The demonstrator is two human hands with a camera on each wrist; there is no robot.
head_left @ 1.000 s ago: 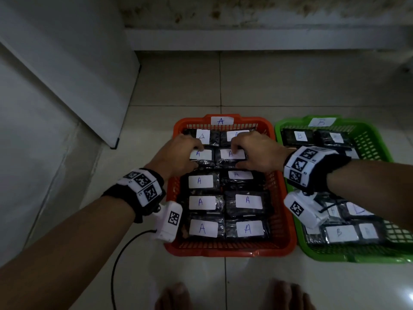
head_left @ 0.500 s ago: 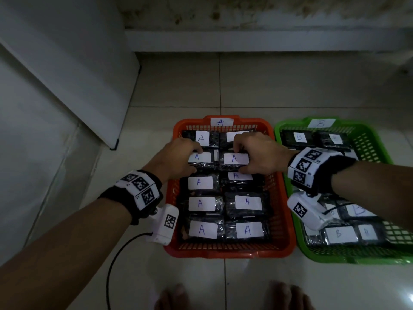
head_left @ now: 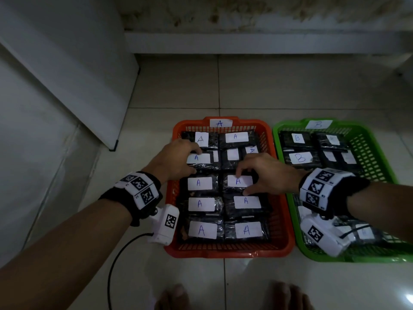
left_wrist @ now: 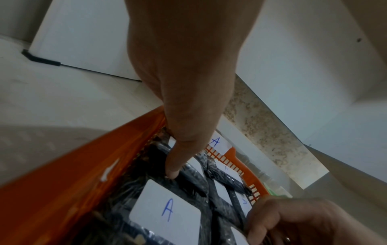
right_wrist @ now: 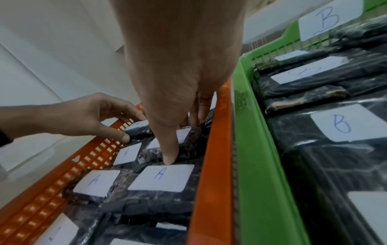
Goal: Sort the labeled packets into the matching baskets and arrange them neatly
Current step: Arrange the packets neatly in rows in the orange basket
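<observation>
I stand on a pale tiled floor point(head_left: 178, 90) by a stained wall, a white panel point(head_left: 73, 70) leaning at the floor's left edge. Bare tiles lie beyond both baskets. The orange basket point(head_left: 282, 233) of A packets touches the green basket point(head_left: 297, 224) of B packets. My left hand point(head_left: 173, 159) pinches a packet point(head_left: 202, 161) near the orange basket's far left corner; my right hand point(head_left: 267, 173) pinches another packet point(head_left: 239, 182) mid-basket by its right wall.

We see a pale tiled floor point(head_left: 279, 86), a white board point(head_left: 67, 70) leaning at the left, a stained wall point(head_left: 245, 12) behind, a black cable point(head_left: 116, 265), and bare toes point(head_left: 286, 296).
</observation>
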